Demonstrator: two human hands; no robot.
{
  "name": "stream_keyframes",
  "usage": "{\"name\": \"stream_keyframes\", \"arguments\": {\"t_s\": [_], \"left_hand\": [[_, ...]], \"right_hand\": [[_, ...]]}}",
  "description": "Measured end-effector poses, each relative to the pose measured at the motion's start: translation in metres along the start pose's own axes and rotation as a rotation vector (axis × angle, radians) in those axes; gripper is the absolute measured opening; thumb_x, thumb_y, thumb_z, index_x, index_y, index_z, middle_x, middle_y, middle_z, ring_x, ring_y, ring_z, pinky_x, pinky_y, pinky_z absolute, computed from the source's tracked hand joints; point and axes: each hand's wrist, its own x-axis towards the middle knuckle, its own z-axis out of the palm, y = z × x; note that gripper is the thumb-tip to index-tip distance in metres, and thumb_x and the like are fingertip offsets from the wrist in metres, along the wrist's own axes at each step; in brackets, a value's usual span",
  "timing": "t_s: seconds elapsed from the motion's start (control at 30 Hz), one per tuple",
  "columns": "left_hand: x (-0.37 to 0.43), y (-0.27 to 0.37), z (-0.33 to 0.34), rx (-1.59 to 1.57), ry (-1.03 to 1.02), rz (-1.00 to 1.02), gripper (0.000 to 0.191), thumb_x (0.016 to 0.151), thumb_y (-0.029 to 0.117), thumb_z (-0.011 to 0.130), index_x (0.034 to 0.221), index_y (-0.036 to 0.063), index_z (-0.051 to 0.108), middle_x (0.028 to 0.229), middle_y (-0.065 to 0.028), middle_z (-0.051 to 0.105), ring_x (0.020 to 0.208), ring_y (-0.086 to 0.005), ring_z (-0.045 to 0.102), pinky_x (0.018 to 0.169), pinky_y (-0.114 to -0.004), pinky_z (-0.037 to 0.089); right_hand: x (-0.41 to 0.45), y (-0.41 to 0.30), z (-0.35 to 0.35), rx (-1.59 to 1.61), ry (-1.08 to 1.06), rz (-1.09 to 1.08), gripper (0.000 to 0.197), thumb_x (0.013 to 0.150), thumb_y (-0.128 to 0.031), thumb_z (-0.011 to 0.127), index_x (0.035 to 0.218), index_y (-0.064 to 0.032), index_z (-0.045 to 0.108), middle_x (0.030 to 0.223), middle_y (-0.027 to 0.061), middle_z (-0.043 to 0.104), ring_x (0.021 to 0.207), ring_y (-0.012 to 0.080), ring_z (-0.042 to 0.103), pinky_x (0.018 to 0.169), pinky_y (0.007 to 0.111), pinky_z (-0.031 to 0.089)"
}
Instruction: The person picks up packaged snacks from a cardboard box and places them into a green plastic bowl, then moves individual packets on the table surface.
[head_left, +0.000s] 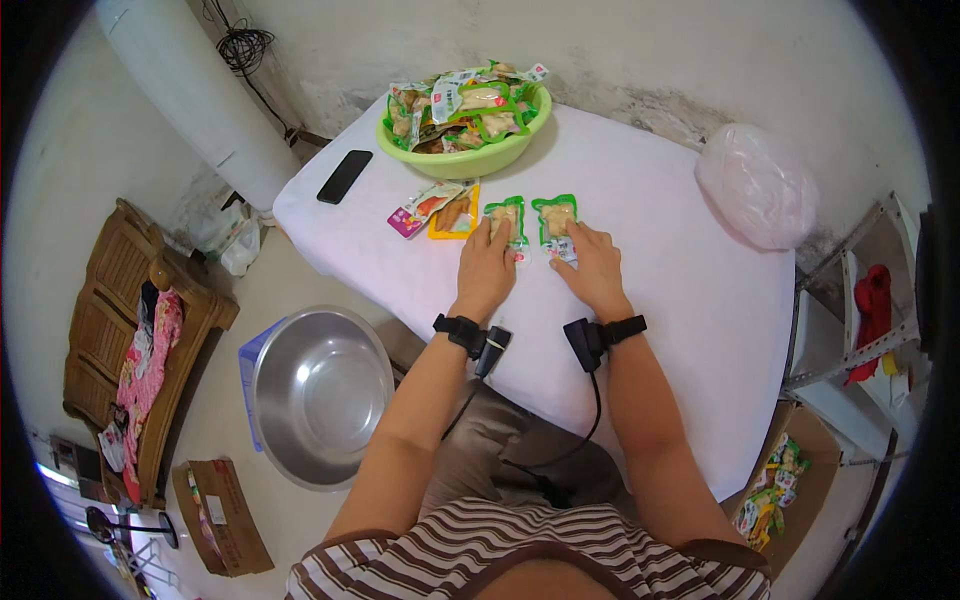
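Two green-edged snack packets with pale contents lie side by side on the white-covered table (690, 337). My left hand (486, 266) rests its fingers on the left packet (513, 208), covering part of it. On the right packet (556, 212), the fingertips of my right hand (596, 262) touch its right side, with the thumb at its lower end. Left of them are a yellow-edged packet (457, 216) and a white-and-purple packet (409, 217) that overlap. Behind these stands a light green plastic basin (469, 163), heaped with similar packets (480, 101).
A black phone (345, 177) lies at the table's left. At the right are a pink plastic bag (757, 187), a metal shelf (862, 360) and a cardboard box (814, 480) holding packets. A steel basin (326, 397) stands left of my legs. Cables hang from both wrist straps.
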Motion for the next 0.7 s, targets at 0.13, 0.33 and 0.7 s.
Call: {"name": "stream_keyframes", "arguments": {"t_s": [0.13,0.33,0.7], "left_hand": [[0.003,0.0,-0.005,-0.026,-0.001,0.012,0.044,0.078,0.014,0.053,0.12,0.0043,0.045,0.12,-0.0247,0.042,0.111,-0.0374,0.039,0.094,-0.041,0.031],[0.027,-0.028,-0.017,0.21,0.11,0.011,0.043,0.077,0.02,0.056,0.117,0.0081,0.048,0.128,-0.0186,0.036,0.119,-0.0372,0.03,0.096,-0.05,0.024],[0.036,-0.076,-0.024,0.343,-0.163,-0.227,0.042,0.081,0.037,0.049,0.119,0.0204,0.046,0.137,-0.0146,0.025,0.127,-0.0371,0.017,0.093,-0.065,0.015]], "right_hand": [[0.004,-0.001,0.001,0.058,-0.1,0.026,0.056,0.067,-0.027,0.067,0.116,-0.0083,0.048,0.116,0.0128,0.048,0.101,0.0293,0.045,0.078,0.042,0.037],[0.001,0.001,0.006,0.005,-0.044,-0.009,0.056,0.069,-0.026,0.065,0.118,-0.008,0.047,0.12,0.0159,0.046,0.105,0.0303,0.043,0.081,0.043,0.036],[0.001,-0.001,0.004,0.003,-0.133,-0.075,0.051,0.069,-0.023,0.063,0.117,-0.0131,0.049,0.123,0.0176,0.043,0.107,0.0318,0.041,0.083,0.045,0.034]]}}
